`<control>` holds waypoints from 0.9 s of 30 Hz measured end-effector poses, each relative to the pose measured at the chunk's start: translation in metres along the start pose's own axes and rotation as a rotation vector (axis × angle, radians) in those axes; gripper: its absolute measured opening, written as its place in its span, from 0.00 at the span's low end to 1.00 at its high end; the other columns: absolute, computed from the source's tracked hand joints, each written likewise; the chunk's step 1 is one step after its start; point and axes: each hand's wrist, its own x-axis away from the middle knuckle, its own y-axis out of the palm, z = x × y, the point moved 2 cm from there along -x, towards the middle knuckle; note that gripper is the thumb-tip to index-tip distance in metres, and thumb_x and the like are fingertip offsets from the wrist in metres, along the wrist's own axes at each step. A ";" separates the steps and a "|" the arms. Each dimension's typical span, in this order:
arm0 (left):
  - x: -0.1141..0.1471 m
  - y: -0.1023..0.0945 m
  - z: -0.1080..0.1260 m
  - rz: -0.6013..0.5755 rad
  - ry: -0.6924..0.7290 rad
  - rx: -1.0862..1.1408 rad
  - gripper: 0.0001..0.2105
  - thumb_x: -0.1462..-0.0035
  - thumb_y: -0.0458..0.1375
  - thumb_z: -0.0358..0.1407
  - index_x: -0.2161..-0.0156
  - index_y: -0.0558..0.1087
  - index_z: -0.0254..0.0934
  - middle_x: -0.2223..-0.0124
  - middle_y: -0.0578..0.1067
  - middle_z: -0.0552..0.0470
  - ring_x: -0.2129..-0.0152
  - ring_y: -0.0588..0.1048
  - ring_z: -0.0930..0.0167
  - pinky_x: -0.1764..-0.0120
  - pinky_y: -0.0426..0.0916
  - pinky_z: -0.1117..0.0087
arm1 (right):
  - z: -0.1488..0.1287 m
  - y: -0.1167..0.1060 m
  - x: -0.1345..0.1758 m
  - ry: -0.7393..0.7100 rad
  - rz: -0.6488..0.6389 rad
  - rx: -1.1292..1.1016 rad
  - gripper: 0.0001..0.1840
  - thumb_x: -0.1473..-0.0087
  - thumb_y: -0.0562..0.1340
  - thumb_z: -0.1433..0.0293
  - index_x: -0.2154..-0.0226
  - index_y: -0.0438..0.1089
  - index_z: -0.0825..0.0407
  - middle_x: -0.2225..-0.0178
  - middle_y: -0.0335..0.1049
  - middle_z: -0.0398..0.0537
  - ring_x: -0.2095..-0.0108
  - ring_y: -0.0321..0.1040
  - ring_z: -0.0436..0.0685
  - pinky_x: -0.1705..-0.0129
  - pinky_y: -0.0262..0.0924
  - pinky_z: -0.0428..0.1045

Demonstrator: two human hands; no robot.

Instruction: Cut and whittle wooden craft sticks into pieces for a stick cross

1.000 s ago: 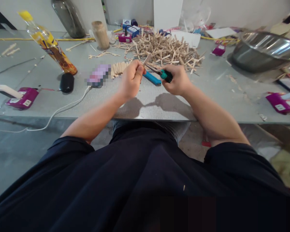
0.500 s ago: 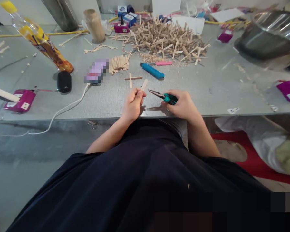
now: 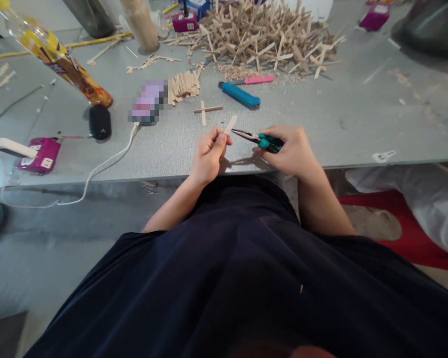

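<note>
Between the thumb and fingers of my left hand is a pale flat wooden stick, its rounded end pointing up and away. My right hand is wrapped around the green and black handles of long-nose pliers. The tips of the pliers are right beside the stick's edge; whether they touch it I cannot tell. Just beyond my left hand, two crossed sticks lie on the table. A blue utility knife rests farther back, next to a tool with a pink handle.
A large heap of wooden sticks covers the back middle. To its left are a row of sticks, a phone with a white cable, a black case and a drink bottle. The table's front edge runs close to my body.
The view has shifted slightly, so the table's back part has moved up. The pliers' tips are now closer to the stick in my left hand. Both hands keep their hold.
</note>
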 end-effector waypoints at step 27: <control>0.003 0.001 0.005 -0.032 0.031 -0.054 0.28 0.29 0.66 0.69 0.62 0.76 0.44 0.77 0.53 0.61 0.82 0.52 0.74 0.74 0.46 0.65 | 0.000 0.000 0.002 -0.013 -0.006 -0.025 0.06 0.44 0.73 0.63 0.62 0.84 0.43 0.65 0.83 0.48 0.64 0.78 0.67 0.61 0.69 0.63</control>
